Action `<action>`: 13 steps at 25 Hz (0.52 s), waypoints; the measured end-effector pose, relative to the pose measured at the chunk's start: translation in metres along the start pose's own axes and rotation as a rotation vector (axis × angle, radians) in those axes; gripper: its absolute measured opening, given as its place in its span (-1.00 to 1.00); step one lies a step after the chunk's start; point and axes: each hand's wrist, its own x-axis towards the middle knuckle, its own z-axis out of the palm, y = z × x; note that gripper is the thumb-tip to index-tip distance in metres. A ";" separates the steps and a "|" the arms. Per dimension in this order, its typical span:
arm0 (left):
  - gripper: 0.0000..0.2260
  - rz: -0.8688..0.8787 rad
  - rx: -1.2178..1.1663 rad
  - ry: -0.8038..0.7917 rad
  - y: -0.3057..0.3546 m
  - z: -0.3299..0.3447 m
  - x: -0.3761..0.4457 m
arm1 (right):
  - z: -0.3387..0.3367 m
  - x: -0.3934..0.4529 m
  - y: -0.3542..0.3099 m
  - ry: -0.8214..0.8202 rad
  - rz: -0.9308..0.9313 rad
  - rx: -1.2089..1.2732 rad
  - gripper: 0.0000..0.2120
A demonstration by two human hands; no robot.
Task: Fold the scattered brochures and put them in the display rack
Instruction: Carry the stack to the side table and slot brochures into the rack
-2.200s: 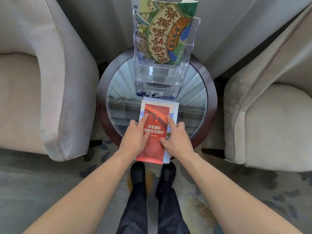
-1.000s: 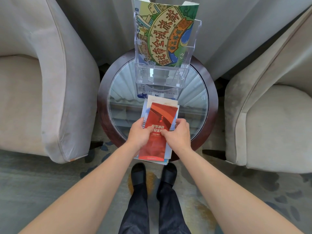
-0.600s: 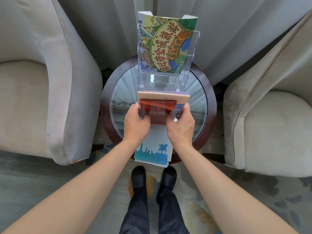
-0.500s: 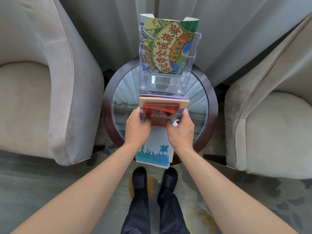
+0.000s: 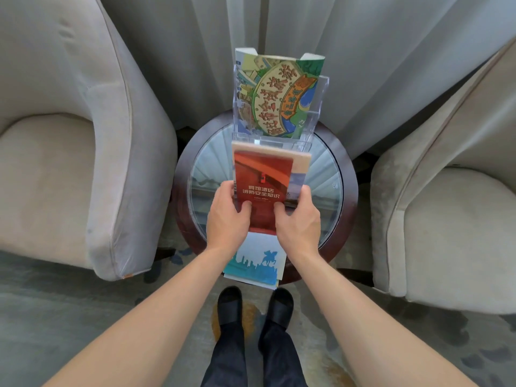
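Red brochure [image 5: 262, 185] lifted off table since earlier; left hand [image 5: 227, 219], right hand [image 5: 297, 222] pinch it, frame centre. Square edges, lower into rack [image 5: 319, 107] front pocket.

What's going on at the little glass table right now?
A person holds a small stack of brochures, the red brochure on top, with the left hand and right hand gripping its sides, just in front of the clear display rack. The rack's upper pocket already holds a green illustrated brochure. A blue skyline brochure lies on the round table.
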 end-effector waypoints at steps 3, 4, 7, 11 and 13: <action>-0.69 0.082 0.110 0.101 0.025 -0.009 0.005 | -0.013 0.010 -0.019 0.016 -0.063 -0.041 -0.80; -0.69 0.105 0.113 0.116 0.034 -0.012 0.009 | -0.017 0.015 -0.025 0.022 -0.077 -0.041 -0.79; -0.71 0.155 0.107 0.164 0.061 -0.020 0.021 | -0.031 0.035 -0.047 0.034 -0.129 -0.032 -0.79; -0.72 0.187 0.094 0.217 0.095 -0.029 0.046 | -0.048 0.061 -0.079 0.091 -0.205 0.008 -0.80; -0.73 0.202 0.091 0.231 0.110 -0.031 0.061 | -0.054 0.076 -0.093 0.111 -0.207 0.023 -0.80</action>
